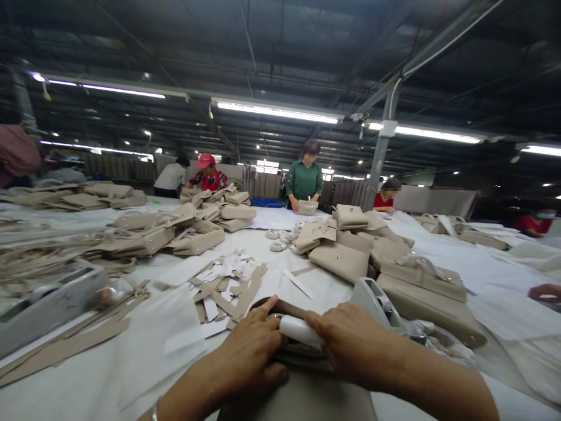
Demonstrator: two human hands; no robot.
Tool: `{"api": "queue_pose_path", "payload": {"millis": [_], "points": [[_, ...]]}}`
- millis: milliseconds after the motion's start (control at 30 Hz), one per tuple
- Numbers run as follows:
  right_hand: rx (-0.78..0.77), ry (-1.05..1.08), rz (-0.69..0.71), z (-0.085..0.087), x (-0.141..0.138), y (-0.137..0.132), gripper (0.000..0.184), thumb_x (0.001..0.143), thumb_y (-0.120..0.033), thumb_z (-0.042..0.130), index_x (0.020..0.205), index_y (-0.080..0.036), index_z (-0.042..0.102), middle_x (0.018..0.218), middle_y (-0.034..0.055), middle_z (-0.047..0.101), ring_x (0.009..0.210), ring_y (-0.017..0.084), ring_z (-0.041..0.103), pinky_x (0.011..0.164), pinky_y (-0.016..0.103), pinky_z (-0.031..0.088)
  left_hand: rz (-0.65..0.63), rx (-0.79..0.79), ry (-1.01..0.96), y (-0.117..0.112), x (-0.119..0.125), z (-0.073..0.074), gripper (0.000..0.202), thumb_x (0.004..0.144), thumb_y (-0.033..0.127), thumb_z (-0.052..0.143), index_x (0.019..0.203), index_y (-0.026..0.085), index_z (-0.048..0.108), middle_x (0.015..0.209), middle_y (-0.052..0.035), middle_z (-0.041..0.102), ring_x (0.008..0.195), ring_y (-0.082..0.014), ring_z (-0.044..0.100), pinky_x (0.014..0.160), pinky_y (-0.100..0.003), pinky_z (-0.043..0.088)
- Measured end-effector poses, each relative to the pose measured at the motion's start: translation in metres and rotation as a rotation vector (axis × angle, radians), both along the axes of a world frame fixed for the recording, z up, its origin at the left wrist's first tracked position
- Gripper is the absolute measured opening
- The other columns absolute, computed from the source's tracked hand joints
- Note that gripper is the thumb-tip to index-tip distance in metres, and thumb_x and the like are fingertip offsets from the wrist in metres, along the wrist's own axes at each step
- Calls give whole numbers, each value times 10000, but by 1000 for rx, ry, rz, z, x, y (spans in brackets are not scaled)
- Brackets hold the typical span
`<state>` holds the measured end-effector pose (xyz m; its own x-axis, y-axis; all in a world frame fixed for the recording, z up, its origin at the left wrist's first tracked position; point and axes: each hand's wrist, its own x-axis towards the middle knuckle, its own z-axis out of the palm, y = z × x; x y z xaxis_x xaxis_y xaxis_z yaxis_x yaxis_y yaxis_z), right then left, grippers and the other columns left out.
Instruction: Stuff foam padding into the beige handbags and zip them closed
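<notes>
My left hand (249, 354) rests on a beige handbag (307, 392) at the near table edge, thumb stretched forward, fingers curled over the bag's top. My right hand (350, 342) grips the bag's handle, which is wrapped in white paper (300, 330). The two hands nearly touch over the handle. A grey tape dispenser (374, 298) stands just behind my right hand.
Piles of beige handbags (394, 263) lie to the right and at the back left (193, 225). Paper and strap scraps (228, 286) lie ahead. Another dispenser (48, 304) sits at the left. Several people work across the white table (438, 251). Another person's hand (546, 290) shows far right.
</notes>
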<state>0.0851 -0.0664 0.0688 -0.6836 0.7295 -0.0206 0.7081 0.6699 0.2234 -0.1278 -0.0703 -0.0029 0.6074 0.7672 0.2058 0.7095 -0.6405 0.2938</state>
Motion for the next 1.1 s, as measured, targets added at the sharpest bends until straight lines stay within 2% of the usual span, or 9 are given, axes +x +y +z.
{"api": "queue_pose_path", "payload": {"millis": [267,400,500,600,700,767,833,1000,1100], "points": [[-28,-268,79,26,-27,8,251,681,-236,602,901,-126,652,769,149,699,707,270,664,586,312,426,52,8,39,-5,1,7,301,748,318,620,1032,224,594,1081,-46,631,1291,-294,379,1121,-441,257],[-49,223,-63,38,-9,18,252,694,-223,584,932,-146,618,813,107,690,725,233,642,591,289,434,135,41,41,-4,-2,2,304,770,344,578,1043,213,604,1211,-77,587,1220,-322,426,1052,-493,322],[-420,713,-35,37,13,28,342,749,-318,557,1054,-165,563,886,53,672,735,181,626,577,245,448,131,-9,64,-2,-3,-2,365,746,365,597,1074,208,605,1402,-87,446,1326,-362,298,1100,-527,234],[-678,732,-31,21,26,35,352,713,-331,593,1022,-163,579,861,29,666,719,177,622,573,238,454,85,-8,61,2,-4,-2,367,705,337,631,1054,225,615,1377,-66,469,1325,-341,301,1112,-497,225],[-372,439,-125,1,24,36,212,661,-243,614,861,-175,617,782,27,675,728,203,627,605,258,428,49,33,47,7,-5,-2,337,703,338,632,1024,237,622,1297,-53,525,1293,-317,340,1110,-463,233],[-61,230,-145,-8,15,34,185,690,-224,581,866,-177,613,753,58,687,710,230,639,602,285,410,40,51,46,10,-6,-4,309,706,355,634,990,233,626,1290,-52,525,1291,-315,338,1114,-453,224],[111,81,-108,-12,2,29,215,720,-208,554,925,-161,600,753,93,696,675,249,653,577,300,405,34,65,49,12,-6,-7,285,711,374,634,959,232,627,1273,-51,532,1287,-314,342,1124,-458,201],[141,-166,103,-18,-28,18,200,718,-126,593,914,-125,631,801,117,691,681,253,671,535,307,436,56,40,56,14,-5,-8,372,708,359,644,1064,253,610,1301,-48,515,1339,-328,280,1128,-486,197],[81,-273,190,-23,-41,26,110,716,-187,641,812,-138,665,750,106,690,665,249,667,557,325,462,39,13,60,13,-4,-5,402,693,367,667,1080,271,618,1385,-33,451,1365,-345,233,1125,-496,208]]}}
